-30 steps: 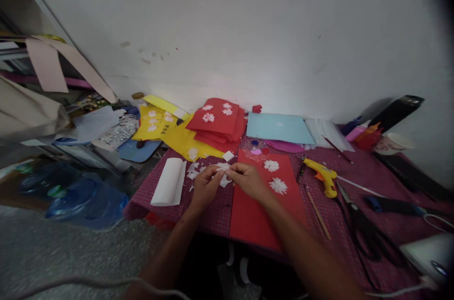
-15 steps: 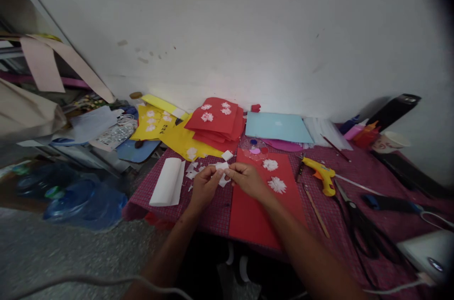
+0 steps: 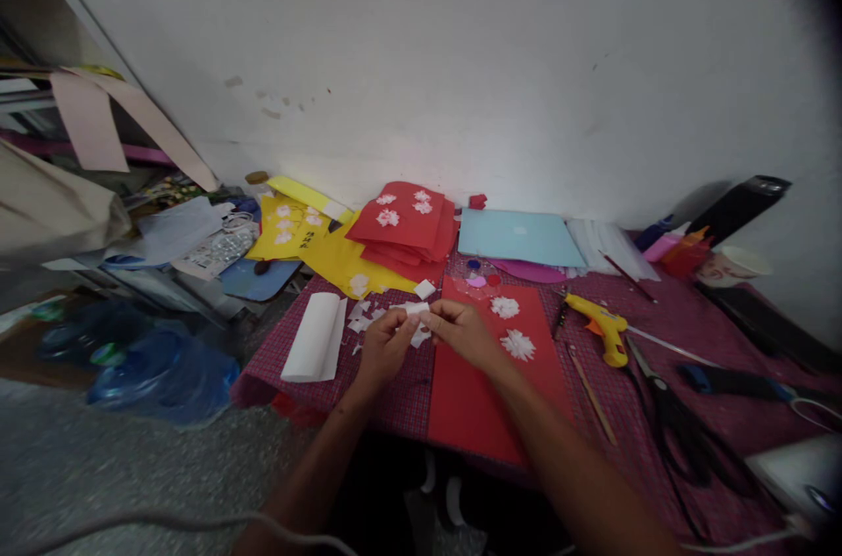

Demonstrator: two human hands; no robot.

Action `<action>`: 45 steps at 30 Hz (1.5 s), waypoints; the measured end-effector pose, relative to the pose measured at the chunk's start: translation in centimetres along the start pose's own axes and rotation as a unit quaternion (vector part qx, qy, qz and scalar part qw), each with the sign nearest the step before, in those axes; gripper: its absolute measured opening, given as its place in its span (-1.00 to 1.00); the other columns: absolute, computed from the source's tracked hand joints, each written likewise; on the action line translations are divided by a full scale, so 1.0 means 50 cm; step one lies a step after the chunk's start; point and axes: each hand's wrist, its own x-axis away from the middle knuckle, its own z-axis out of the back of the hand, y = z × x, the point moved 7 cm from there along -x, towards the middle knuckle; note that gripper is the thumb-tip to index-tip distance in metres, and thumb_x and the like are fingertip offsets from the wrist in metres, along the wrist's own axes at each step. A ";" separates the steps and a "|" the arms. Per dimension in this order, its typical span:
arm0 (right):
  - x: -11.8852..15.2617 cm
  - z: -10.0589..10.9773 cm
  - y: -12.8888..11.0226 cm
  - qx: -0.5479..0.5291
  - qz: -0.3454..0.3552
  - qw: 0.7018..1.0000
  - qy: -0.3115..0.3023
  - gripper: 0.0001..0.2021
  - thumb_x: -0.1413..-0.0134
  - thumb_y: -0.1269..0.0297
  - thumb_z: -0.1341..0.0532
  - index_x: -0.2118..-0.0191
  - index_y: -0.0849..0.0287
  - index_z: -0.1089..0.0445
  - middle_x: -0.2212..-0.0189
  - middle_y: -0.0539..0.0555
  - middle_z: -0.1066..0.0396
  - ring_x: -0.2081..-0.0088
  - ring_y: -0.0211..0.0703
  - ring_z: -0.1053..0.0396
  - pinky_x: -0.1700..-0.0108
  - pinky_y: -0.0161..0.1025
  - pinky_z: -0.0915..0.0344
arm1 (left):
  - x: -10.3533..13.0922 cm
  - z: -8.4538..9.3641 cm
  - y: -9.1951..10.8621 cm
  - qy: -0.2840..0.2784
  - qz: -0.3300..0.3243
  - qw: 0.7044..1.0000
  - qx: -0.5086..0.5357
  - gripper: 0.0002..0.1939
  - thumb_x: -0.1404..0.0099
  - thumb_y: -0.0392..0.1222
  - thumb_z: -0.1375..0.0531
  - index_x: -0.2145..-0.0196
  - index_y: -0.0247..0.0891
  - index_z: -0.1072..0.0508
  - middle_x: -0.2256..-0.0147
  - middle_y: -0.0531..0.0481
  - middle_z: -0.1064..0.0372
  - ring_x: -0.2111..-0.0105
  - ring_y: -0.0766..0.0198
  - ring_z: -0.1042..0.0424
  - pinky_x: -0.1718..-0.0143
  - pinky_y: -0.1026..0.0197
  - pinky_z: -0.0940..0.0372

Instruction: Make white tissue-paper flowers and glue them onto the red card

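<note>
1. A small white paper piece (image 3: pixel 416 308) is held up between both sets of fingertips, above the tabletop (image 3: pixel 401 407) and near the left edge of a red sheet (image 3: pixel 474 398).
2. The left hand (image 3: pixel 385 345) grasps the paper piece, thumb and fingers pinched together at its near edge.
3. The right hand (image 3: pixel 460 332) pinches the same piece from the other side, its wrist over the red sheet.
4. Just beside the hands lie white scraps (image 3: pixel 360 316) and a small white square (image 3: pixel 424 289); further left is a white paper roll (image 3: pixel 310 337).
5. Two white paper blossoms (image 3: pixel 518 345) sit on the red sheet's upper part.
6. Behind, a red stack (image 3: pixel 395 227) bears pink-and-white blossoms; left of it, a yellow sheet (image 3: pixel 289 227) carries blossoms and a column of dark characters, too small to read.
7. The light-blue flat case (image 3: pixel 517 240) has a pale mark mid-surface, too faint to identify.
8. To the right lie a yellow glue gun (image 3: pixel 613 338) and black-handled scissors (image 3: pixel 677 433); no brand is legible on either.
9. The paper cup (image 3: pixel 727 268) at far right has a printed side, its design unclear.
</note>
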 end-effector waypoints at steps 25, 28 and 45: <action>0.000 0.000 0.006 0.015 -0.007 1.000 0.002 -0.68 -0.19 0.00 -0.17 0.39 0.16 -0.43 0.50 -0.02 -0.41 0.52 -0.26 -0.31 0.43 -0.30 -0.23 | 0.002 0.002 -0.001 0.004 -0.007 1.000 -0.002 -0.75 -0.34 -0.03 -0.17 0.37 -0.24 -0.49 0.38 0.02 -0.43 0.36 0.26 -0.35 0.27 0.25 -0.24; -0.002 0.003 0.008 -0.002 0.004 1.000 0.008 -0.72 -0.13 0.03 -0.23 0.40 0.14 -0.39 0.53 -0.05 -0.36 0.52 -0.26 -0.29 0.44 -0.31 -0.21 | 0.003 0.000 0.005 0.000 -0.018 1.000 -0.018 -0.75 -0.35 -0.04 -0.16 0.39 -0.24 -0.48 0.40 0.03 -0.41 0.38 0.28 -0.33 0.30 0.25 -0.22; -0.003 0.012 0.025 0.037 -0.004 0.999 0.033 -0.66 -0.20 0.01 -0.19 0.43 0.18 -0.43 0.56 -0.02 -0.41 0.54 -0.26 -0.30 0.47 -0.32 -0.18 | 0.002 0.002 -0.001 0.009 -0.021 1.000 -0.005 -0.78 -0.37 -0.08 -0.15 0.28 -0.25 -0.51 0.32 -0.01 -0.47 0.30 0.25 -0.39 0.22 0.23 -0.26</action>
